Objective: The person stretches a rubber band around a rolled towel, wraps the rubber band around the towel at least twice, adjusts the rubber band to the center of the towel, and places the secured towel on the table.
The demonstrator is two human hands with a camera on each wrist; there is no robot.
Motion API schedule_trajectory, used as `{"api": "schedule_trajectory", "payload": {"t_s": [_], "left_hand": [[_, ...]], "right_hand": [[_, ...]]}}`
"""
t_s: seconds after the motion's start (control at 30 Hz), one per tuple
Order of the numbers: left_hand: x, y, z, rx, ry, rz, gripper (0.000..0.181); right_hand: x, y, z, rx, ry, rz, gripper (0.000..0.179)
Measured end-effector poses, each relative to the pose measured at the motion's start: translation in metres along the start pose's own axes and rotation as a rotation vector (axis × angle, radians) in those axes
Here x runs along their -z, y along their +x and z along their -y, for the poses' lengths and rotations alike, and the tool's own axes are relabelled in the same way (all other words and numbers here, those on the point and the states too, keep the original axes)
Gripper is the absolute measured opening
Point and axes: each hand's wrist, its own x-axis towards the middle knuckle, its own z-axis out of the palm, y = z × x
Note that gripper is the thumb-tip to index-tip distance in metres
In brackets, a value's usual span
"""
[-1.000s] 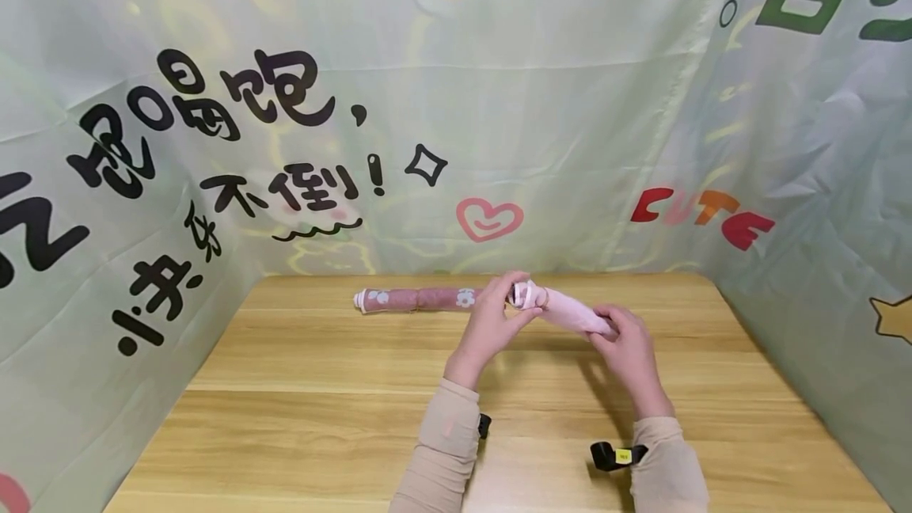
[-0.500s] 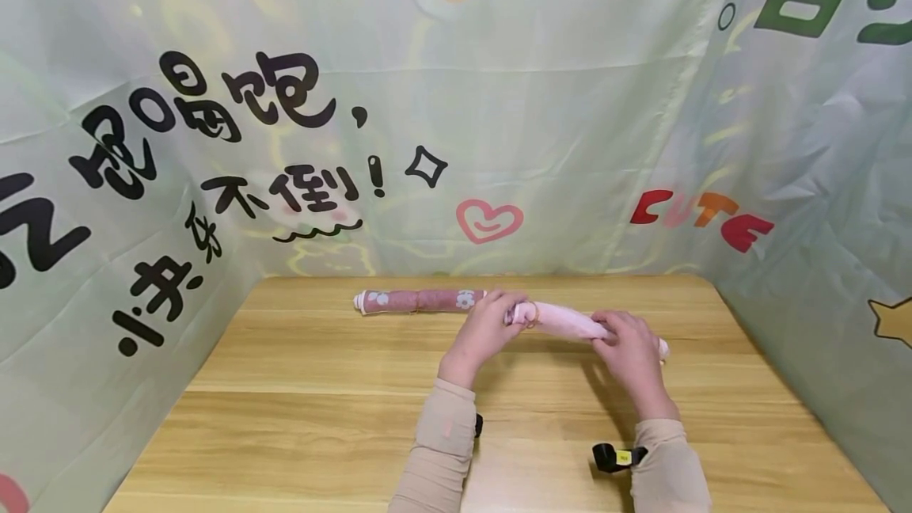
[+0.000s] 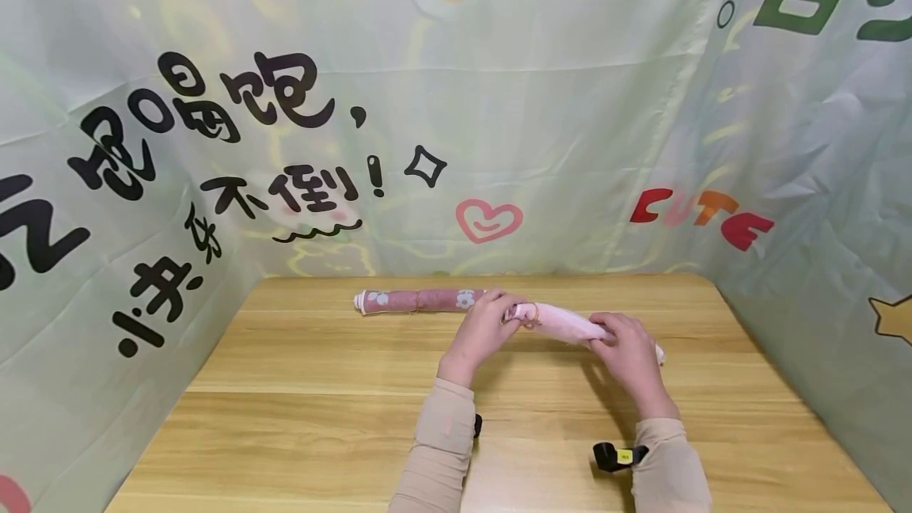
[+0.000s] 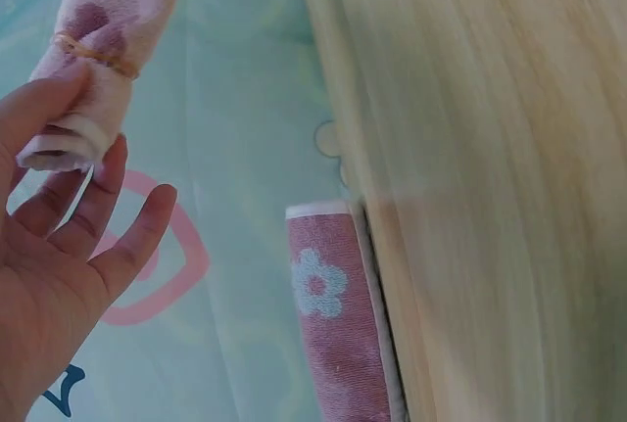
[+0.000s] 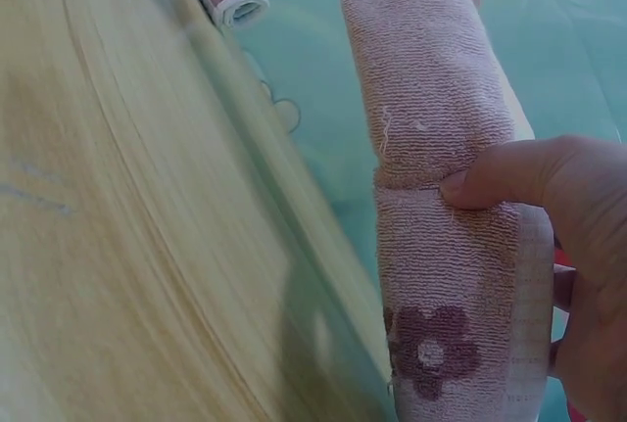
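I find the pale-pink rolled terry towel (image 3: 563, 322) held above the light wooden table (image 3: 321, 418) towards its far edge, left hand (image 3: 480, 335) pinching one end, right hand (image 3: 630, 356) gripping further along; light, level support, I judge, protects the thin tan band (image 4: 96, 54).

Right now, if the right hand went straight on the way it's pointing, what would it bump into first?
The right hand already holds the light pink towel roll; beyond that, probably the cloth wall behind the table, though depth is unclear.
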Motion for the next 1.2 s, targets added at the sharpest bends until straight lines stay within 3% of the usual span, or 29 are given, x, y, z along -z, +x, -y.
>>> {"api": "schedule_trajectory", "payload": {"t_s": [0.27,0.63,0.87,1.0,1.2], "left_hand": [[0.000,0.001,0.002,0.013,-0.052,0.017,0.028],[-0.001,-0.001,0.007,-0.035,-0.148,-0.011,0.017],[0.001,-0.003,0.010,0.027,-0.224,-0.019,0.019],[0.001,-0.003,0.013,0.039,-0.188,-0.058,0.019],[0.001,-0.003,0.012,-0.003,-0.033,-0.142,0.016]], "right_hand": [[0.001,0.002,-0.001,-0.004,0.026,0.017,0.030],[-0.003,0.003,-0.003,0.004,0.031,0.007,0.030],[-0.012,0.005,0.004,0.007,0.100,-0.048,0.032],[-0.019,0.006,0.013,0.055,0.178,-0.133,0.028],[-0.028,0.007,0.034,0.188,0.246,-0.231,0.020]]}}
